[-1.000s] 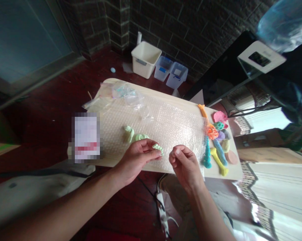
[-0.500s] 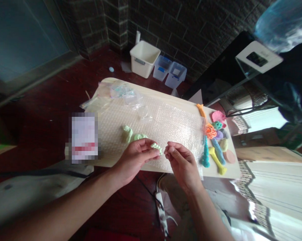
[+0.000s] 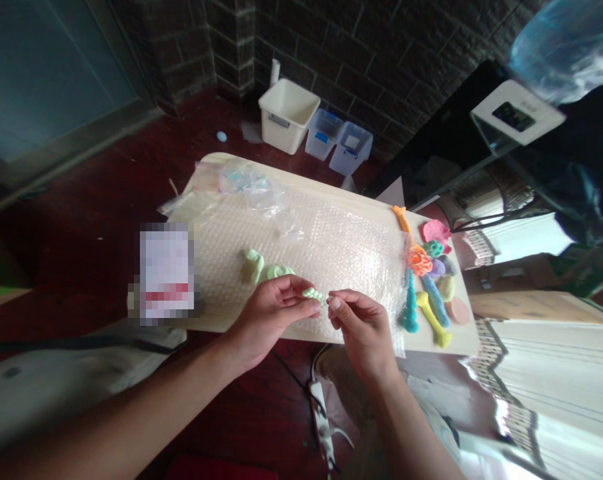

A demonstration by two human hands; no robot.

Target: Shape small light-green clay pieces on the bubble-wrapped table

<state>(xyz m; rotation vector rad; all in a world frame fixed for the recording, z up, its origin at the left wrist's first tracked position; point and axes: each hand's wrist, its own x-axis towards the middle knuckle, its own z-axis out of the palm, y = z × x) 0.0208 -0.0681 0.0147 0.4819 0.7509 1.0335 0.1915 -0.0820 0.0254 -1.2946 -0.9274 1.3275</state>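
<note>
My left hand [image 3: 273, 312] pinches a small ridged pale green clay piece [image 3: 313, 294] over the near edge of a light wooden board [image 3: 366, 208]. My right hand [image 3: 360, 327] is closed, its thumb and forefinger meeting the right end of that piece. Two more pale green clay lumps [image 3: 264, 267] lie just behind my left hand on a sheet of bubble wrap [image 3: 331, 247] that covers the board.
Several coloured clay shapes [image 3: 431, 280] lie at the board's right end. Crumpled clear plastic bags [image 3: 246, 183] sit at its far left. A white bin [image 3: 288, 115] and two clear boxes [image 3: 339, 141] stand by the brick wall. A cable [image 3: 324, 420] lies on the floor below.
My right hand has moved left from beside the clay piece until its fingertips touch the piece's end. My left hand has kept its hold in place.
</note>
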